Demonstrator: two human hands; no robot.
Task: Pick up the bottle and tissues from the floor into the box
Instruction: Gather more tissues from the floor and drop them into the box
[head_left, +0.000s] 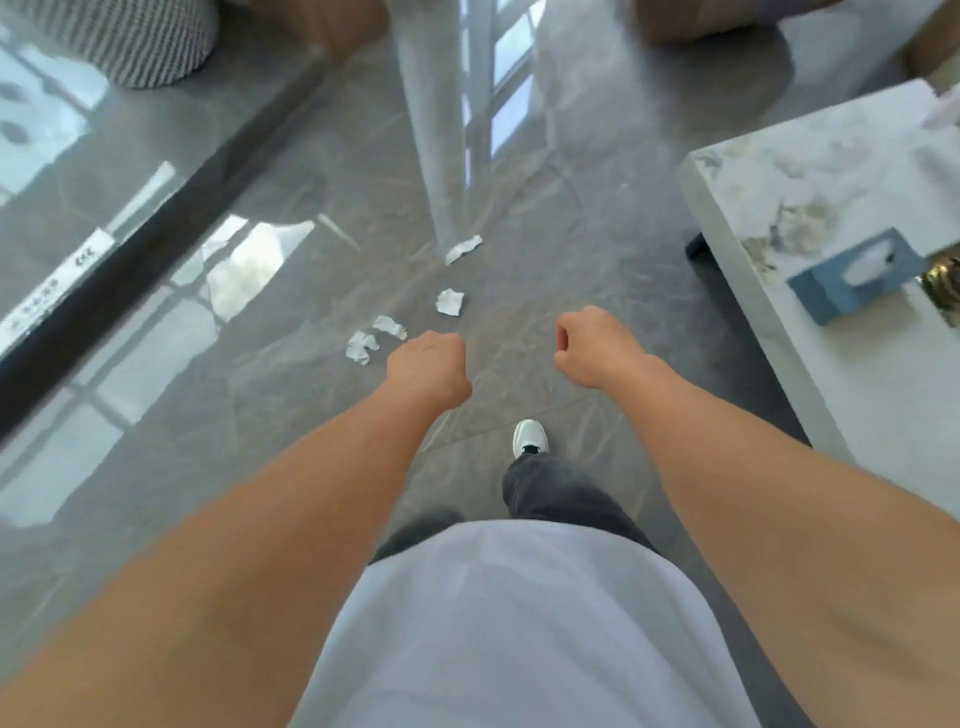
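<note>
Several crumpled white tissues lie on the glossy grey floor ahead of me: one by the foot of a white pole, one nearer, and two just left of my left hand. My left hand is a closed fist held above the floor, with nothing visible in it. My right hand is also curled shut, apart from the tissues, and looks empty. No bottle and no collecting box show in view.
A white marble-top table stands at the right with a blue tissue box on it. A white pole rises ahead. A striped basket sits far left. A dark floor strip runs diagonally at left. My white shoe is below.
</note>
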